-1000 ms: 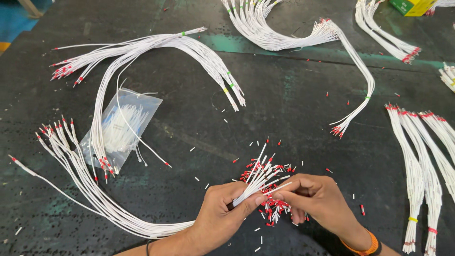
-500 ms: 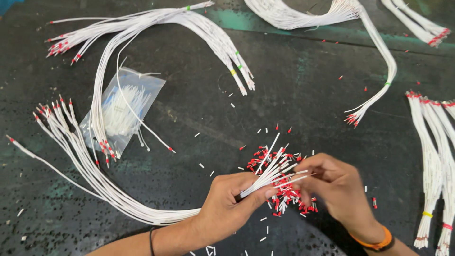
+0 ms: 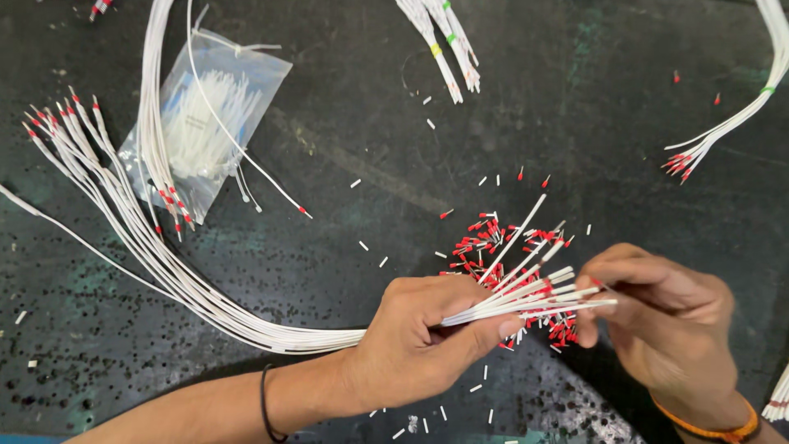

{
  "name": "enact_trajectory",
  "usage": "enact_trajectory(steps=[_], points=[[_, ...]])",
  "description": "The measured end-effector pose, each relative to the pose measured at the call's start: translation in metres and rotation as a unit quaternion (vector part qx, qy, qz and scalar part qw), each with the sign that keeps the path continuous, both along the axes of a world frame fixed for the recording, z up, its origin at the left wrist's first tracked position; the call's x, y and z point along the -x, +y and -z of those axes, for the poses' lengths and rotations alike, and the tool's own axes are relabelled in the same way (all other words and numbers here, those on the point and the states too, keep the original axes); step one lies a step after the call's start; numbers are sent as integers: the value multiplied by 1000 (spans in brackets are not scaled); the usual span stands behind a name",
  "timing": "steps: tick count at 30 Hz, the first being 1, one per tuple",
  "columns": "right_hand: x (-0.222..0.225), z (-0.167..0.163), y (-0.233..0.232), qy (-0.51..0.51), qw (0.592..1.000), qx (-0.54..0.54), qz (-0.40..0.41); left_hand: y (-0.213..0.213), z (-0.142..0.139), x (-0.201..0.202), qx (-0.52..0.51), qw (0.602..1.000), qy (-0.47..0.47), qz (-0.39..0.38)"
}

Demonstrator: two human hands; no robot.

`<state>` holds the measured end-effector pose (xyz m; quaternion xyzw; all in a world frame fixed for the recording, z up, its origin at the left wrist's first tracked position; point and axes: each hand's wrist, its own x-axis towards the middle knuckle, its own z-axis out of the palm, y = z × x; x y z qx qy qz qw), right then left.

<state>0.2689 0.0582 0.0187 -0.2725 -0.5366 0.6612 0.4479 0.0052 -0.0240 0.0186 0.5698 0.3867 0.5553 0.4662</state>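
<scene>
Down at the bottom of the view, two bare hands work over a dark, speckled table [image 3: 345,164]. The left hand [image 3: 419,345] is closed around a bundle of white wires [image 3: 205,300], its thumb and fingers clamped on them just short of their bare ends; about ten of those ends fan out to the right past the fingertips. The rest of the bundle trails left across the table and curves up to a spread of red-tipped ends [image 3: 66,123] near the left edge — roughly ten can be counted there.

The right hand [image 3: 666,321] sits just beside the fanned ends, its fingertips pinched together at the tip of one wire; whether a ferrule sits in the pinch cannot be told. The two hands are near each other but not touching.

Beneath the fanned ends lies a loose pile of red ferrules [image 3: 493,247], too many to count, with a few strays and small white offcuts scattered around it.

One clear plastic bag [image 3: 205,123] holding white ties lies at upper left, partly under some wires. Two more tied bundles show — one at top centre with a yellow and green band [image 3: 444,45], another at the right edge [image 3: 723,123] with red-tipped ends. One orange band [image 3: 715,427] circles the right wrist, one thin black band [image 3: 265,403] the left.
</scene>
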Motion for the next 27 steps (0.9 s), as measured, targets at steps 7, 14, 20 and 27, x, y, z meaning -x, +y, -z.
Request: enact_trajectory(steps=[7,14,20,27], points=[[-11,0,-2,56,998,23,15,-1,-2,2,14,1000,0,14],[-18,-3,-5,41,998,54,19,-1,-2,2,20,1000,14,17],[-19,-3,-4,37,998,45,-9,-1,-2,3,32,999,12,26],[-21,-2,-5,37,998,43,-19,-2,-2,3,39,998,18,35]])
